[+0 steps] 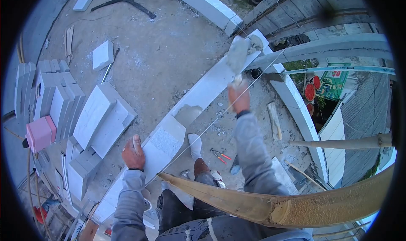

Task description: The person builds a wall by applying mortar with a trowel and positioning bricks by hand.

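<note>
My right hand (240,96) is wrapped around the handle of a trowel (238,57). Its broad, pale blade, slightly blurred, lies over the far end of a low white block wall (207,86). Grey mortar (256,41) shows beside the blade, and another mortar patch (188,114) lies midway along the wall. At the wall's left side is my left hand (134,153), its fingers extended and holding nothing; whether it touches the block cannot be made out. A taut string (215,120) runs along the wall between my arms.
White blocks (95,118) are stacked on the left, with a pink container (41,133) beside them. A bamboo pole (237,198) crosses low in front of me. Red-handled pliers (220,155) lie on the ground by my feet. Another low wall (300,114) runs along the right.
</note>
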`<action>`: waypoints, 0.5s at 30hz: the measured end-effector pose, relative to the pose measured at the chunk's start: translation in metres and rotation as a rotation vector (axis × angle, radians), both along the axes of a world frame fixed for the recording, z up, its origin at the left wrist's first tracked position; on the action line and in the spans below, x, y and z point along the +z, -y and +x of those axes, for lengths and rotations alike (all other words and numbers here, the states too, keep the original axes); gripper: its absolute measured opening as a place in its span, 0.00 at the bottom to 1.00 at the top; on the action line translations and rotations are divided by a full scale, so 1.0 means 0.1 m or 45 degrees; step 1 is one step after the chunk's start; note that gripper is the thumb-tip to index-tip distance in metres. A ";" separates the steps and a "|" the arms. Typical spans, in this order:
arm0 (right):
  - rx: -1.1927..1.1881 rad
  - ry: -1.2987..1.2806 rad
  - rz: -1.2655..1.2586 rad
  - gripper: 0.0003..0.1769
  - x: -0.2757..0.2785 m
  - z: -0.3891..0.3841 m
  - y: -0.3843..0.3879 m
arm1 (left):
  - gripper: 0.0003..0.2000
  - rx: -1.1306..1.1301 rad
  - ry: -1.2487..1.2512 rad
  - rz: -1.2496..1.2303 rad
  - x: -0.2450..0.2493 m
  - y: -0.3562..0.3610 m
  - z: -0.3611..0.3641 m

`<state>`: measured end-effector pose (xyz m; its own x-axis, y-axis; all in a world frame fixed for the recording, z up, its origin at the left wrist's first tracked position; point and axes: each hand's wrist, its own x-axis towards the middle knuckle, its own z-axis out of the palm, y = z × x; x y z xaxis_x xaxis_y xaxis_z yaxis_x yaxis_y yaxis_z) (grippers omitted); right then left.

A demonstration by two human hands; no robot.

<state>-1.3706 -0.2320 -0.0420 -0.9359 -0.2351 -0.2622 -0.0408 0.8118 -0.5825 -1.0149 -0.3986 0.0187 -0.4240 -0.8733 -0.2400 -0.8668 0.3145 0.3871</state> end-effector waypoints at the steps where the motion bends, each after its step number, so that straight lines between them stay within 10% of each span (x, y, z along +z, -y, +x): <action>1: 0.021 -0.030 0.077 0.24 0.00 -0.24 0.03 | 0.23 0.012 -0.001 0.010 -0.01 0.00 0.00; 5: 0.648 -0.295 0.597 0.21 -0.47 -1.46 -0.02 | 0.23 0.013 0.007 -0.010 -0.01 0.00 0.02; 9: 0.372 -0.132 0.455 0.21 -0.08 -1.70 0.18 | 0.23 0.002 0.009 0.015 -0.03 0.02 0.01; 11: 1.154 -0.205 0.926 0.19 -0.04 -1.82 0.16 | 0.23 0.009 0.035 0.020 -0.02 0.01 0.01; 15: 0.987 -0.100 0.813 0.24 -0.46 -1.93 0.11 | 0.23 -0.002 0.025 -0.004 0.00 0.01 -0.01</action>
